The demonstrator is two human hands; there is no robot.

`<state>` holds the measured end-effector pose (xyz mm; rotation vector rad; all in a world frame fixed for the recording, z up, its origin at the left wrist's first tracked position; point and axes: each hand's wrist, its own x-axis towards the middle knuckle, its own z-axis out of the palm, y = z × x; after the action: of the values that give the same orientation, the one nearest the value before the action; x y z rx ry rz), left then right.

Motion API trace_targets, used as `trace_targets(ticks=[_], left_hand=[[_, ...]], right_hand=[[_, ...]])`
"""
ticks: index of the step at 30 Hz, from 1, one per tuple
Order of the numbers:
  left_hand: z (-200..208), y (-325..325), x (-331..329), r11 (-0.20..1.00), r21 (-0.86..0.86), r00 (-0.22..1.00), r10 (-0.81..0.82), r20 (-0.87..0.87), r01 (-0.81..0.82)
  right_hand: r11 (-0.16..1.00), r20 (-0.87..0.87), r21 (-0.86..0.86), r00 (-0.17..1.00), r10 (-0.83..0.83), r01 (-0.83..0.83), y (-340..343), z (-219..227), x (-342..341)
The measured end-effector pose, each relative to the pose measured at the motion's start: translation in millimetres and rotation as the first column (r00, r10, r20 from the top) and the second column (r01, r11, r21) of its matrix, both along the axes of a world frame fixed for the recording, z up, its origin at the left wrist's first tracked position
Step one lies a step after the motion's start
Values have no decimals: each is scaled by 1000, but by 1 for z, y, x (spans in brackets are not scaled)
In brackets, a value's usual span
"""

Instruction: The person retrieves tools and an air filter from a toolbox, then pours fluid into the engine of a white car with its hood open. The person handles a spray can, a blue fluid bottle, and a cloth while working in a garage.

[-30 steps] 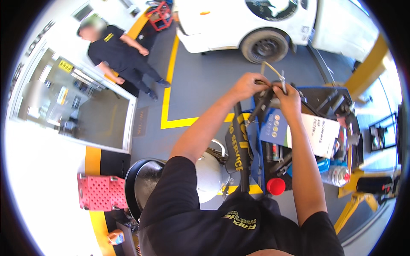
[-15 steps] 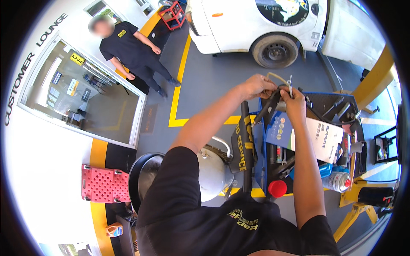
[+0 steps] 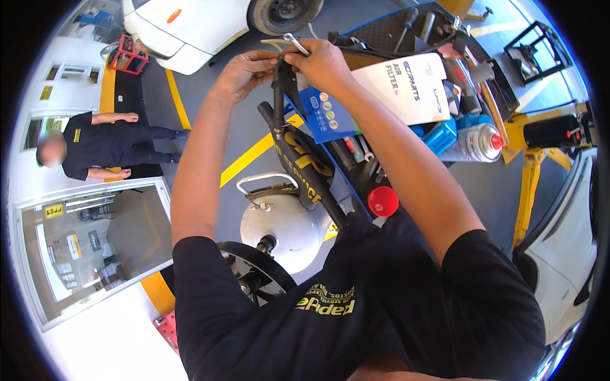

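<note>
Both hands meet beyond the near edge of the tool tray. My left hand [image 3: 244, 75] is closed in a pinch at the top of a dark, slender hose-like part [image 3: 280, 95], whose exact kind I cannot make out. My right hand [image 3: 323, 63] pinches the same part from the other side, and a shiny wrench [image 3: 296, 44] sticks out from between its fingers. A thin beige tube [image 3: 272, 42] shows just behind the fingertips. Below my right forearm lies a white and blue air filter box [image 3: 403, 92].
The blue-edged tool tray [image 3: 375, 28] carries tools, a spray can [image 3: 473, 143] and a red cap [image 3: 383, 201]. A white tank [image 3: 283, 232] and a black wheel [image 3: 254, 267] stand at lower left. A co-worker [image 3: 95, 146] stands by the glass door; a white vehicle [image 3: 197, 28] is beyond.
The whole view has turned and shifted, so the tray, tank and co-worker appear elsewhere. Both hands stay together on the dark part, with the wrench still in my right hand.
</note>
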<state>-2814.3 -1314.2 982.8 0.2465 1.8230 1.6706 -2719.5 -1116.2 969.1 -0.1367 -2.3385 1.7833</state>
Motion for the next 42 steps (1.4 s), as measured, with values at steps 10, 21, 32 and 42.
trace_targets(ticks=[10,21,32,42], left_hand=[[12,2,-29,947,-139,957,-289,24,290],[-26,-10,-33,937,209,940,-311,143,279],[-28,-11,-12,970,176,981,-183,67,169],[-30,4,4,986,145,993,-64,-96,78]], right_hand=[[999,7,-30,1000,-12,12,0,-2,0],[995,-24,93,999,-45,47,0,-1,-2],[999,-19,27,999,32,-31,5,4,-3],[999,-2,-14,999,35,-35,6,5,-2]])
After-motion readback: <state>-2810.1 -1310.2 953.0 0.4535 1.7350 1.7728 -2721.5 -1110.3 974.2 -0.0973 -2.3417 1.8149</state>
